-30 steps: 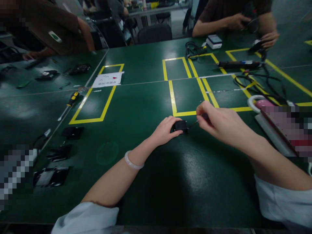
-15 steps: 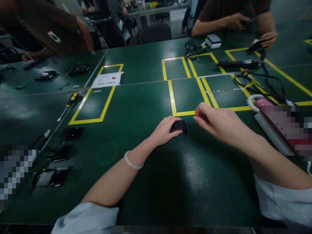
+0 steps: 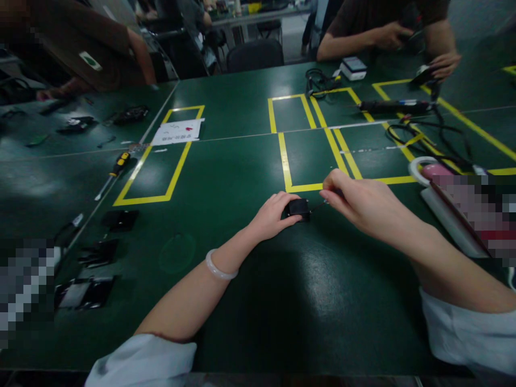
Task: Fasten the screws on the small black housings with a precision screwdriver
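My left hand [image 3: 274, 216] is closed around a small black block-shaped part [image 3: 298, 208], thumb on its near side and fingers over the far side. The part rests on the green table, with small bright spots along its right edge. My right hand [image 3: 349, 199] is pinched on a thin dark rod-like tool [image 3: 318, 206], just right of the part. The tool slants down toward the part's right side, and its other end is hidden in my fingers. I cannot tell whether its tip touches the part.
A yellow-black screwdriver [image 3: 116, 167] and several black parts in bags [image 3: 84, 293] lie to the left. Yellow tape [image 3: 175, 174] marks rectangles on the table. A tape roll [image 3: 419, 167], cables [image 3: 427, 140] and a black pen-shaped tool [image 3: 393, 106] lie right. Two people sit across.
My hands and the black part stay almost where they were. A little more of the thin tool shows at my right fingertips.
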`<state>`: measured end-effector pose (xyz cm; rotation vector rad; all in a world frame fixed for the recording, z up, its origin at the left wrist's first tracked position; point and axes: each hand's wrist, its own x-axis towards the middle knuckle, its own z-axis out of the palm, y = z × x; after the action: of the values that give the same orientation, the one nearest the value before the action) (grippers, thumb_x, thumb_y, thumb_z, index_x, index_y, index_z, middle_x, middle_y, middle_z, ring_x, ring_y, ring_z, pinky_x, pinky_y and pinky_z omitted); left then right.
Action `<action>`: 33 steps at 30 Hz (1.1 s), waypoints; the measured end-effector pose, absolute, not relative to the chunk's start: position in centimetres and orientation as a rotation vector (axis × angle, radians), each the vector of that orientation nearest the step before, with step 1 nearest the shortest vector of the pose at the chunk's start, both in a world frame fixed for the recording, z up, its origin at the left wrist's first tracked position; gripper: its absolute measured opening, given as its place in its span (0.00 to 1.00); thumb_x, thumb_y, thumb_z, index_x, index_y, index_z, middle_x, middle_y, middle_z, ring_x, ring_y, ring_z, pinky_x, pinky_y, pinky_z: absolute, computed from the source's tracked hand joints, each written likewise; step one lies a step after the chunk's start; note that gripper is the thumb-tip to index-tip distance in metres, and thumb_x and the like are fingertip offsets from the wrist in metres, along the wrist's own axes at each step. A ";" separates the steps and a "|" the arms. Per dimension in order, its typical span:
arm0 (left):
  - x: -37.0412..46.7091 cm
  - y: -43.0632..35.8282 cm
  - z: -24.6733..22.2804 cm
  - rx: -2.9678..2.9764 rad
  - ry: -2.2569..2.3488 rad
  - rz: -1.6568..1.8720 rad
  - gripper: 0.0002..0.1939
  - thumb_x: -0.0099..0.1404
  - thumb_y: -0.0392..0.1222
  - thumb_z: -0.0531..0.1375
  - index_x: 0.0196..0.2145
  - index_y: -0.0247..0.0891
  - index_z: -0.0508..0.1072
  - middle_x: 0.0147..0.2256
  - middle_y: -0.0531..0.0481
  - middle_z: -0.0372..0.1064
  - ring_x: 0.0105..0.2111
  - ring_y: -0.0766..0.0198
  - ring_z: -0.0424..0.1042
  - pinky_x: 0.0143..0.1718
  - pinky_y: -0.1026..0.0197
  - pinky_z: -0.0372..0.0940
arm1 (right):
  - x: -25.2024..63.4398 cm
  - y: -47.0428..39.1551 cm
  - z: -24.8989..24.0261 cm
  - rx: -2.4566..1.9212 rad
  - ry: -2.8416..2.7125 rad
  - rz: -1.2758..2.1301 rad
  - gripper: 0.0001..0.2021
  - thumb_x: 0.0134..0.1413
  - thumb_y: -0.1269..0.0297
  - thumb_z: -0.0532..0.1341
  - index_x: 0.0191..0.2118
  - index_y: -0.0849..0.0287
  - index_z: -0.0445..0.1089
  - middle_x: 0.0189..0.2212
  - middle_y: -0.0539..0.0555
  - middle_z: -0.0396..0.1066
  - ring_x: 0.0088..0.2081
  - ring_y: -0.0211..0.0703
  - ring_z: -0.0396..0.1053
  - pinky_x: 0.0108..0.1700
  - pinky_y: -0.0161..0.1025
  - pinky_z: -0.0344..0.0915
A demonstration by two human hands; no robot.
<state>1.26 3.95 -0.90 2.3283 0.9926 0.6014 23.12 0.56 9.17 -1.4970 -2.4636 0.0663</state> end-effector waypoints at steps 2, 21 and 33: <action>1.3 4.0 -0.9 2.327 0.987 0.597 0.20 0.66 0.49 0.58 0.52 0.39 0.64 0.47 0.44 0.66 0.49 0.55 0.65 0.51 0.54 0.61 | 23.1 0.6 9.1 -1.477 -2.458 0.065 0.08 0.64 0.59 0.49 0.40 0.57 0.60 0.26 0.50 0.69 0.23 0.40 0.65 0.25 0.36 0.50; 1.2 3.9 -0.7 2.316 0.991 0.596 0.19 0.67 0.49 0.58 0.53 0.39 0.64 0.48 0.44 0.65 0.49 0.55 0.65 0.51 0.54 0.61 | 23.1 0.5 9.2 -1.440 -2.458 0.070 0.05 0.61 0.63 0.52 0.41 0.57 0.59 0.28 0.50 0.69 0.25 0.39 0.64 0.26 0.35 0.52; 1.3 3.9 -0.7 2.324 0.996 0.591 0.19 0.66 0.49 0.58 0.52 0.38 0.65 0.47 0.44 0.66 0.49 0.55 0.65 0.51 0.54 0.61 | 23.1 0.6 9.0 -1.449 -2.468 0.078 0.07 0.63 0.59 0.51 0.39 0.56 0.60 0.25 0.48 0.68 0.23 0.39 0.64 0.25 0.35 0.50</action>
<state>1.28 3.88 -0.71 2.3245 0.9960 0.5913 23.08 0.59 8.95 -1.4490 -2.4680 0.0775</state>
